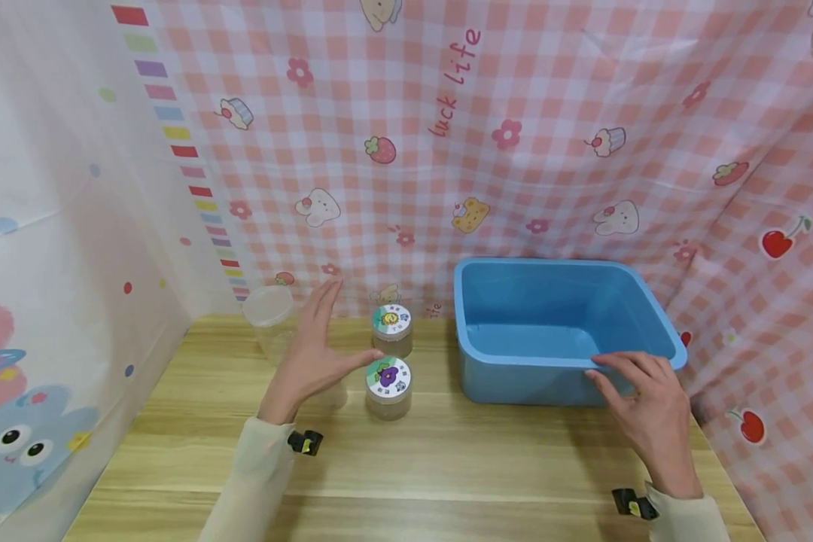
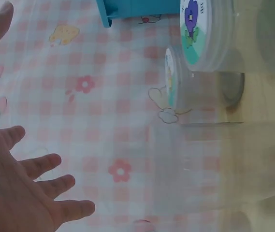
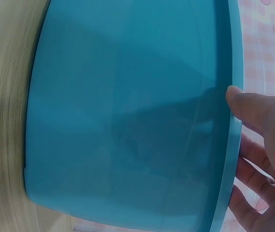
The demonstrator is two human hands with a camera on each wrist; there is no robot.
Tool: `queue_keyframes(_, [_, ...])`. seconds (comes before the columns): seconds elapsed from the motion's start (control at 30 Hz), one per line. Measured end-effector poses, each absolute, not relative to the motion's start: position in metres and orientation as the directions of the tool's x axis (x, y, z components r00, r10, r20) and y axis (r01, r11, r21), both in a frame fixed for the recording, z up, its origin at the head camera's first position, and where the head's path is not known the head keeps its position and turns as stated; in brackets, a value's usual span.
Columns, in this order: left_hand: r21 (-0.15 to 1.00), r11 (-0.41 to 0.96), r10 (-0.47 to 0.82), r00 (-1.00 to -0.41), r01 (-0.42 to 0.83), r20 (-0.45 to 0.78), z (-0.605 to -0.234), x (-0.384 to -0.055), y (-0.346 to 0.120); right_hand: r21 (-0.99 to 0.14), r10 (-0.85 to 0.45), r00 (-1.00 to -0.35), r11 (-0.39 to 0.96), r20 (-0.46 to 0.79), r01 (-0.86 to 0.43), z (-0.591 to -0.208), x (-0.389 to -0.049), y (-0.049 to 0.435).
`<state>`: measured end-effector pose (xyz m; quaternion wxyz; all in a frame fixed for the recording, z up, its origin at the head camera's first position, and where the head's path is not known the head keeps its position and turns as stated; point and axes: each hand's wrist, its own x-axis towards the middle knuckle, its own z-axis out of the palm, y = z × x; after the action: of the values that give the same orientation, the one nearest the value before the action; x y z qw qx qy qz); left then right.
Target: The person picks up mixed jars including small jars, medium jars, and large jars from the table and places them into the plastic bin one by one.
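Note:
My left hand (image 1: 315, 361) hovers with fingers spread and thumb out, holding nothing. Just right of its thumb stands a round clear jar (image 1: 389, 388) with a purple-flower label on its lid. Behind that is a similar jar (image 1: 392, 331) with a yellow picture on its lid. Left of the hand is a taller clear plastic container (image 1: 269, 307), partly hidden by the hand. My right hand (image 1: 653, 414) grips the front rim of a blue plastic bin (image 1: 515, 380) near its right corner, thumb outside and fingers over the edge.
The wood-grain table (image 1: 447, 474) meets a pink checked cloth (image 1: 406, 150) at the back. More patterned cloth hangs at both sides. A faint clear base (image 1: 335, 395) shows beside the left wrist; what it belongs to is hard to tell.

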<state>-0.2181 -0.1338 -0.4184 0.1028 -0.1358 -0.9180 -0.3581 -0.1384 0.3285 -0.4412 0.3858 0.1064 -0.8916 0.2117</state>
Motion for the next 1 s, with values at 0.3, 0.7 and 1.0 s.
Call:
queue_keyframes(0.3, [0.764, 0.604, 0.085, -0.971, 0.229, 0.224, -0.441, -0.213, -0.151, -0.295, -0.030, -0.679, 0.886, 0.734, -0.358, -0.443, -0.139, 0.329])
queue_keyframes(0.7, [0.886, 0.436, 0.049, -0.987, 0.157, 0.151, -0.474, -0.204, -0.168, -0.308, -0.012, -0.680, 0.885, 0.733, -0.348, -0.443, -0.137, 0.328])
queue_keyframes(1.0, [0.957, 0.278, 0.031, -0.996, 0.089, 0.083, -0.494, -0.202, -0.173, -0.311, -0.009, -0.680, 0.885, 0.733, -0.347, -0.443, -0.138, 0.328])
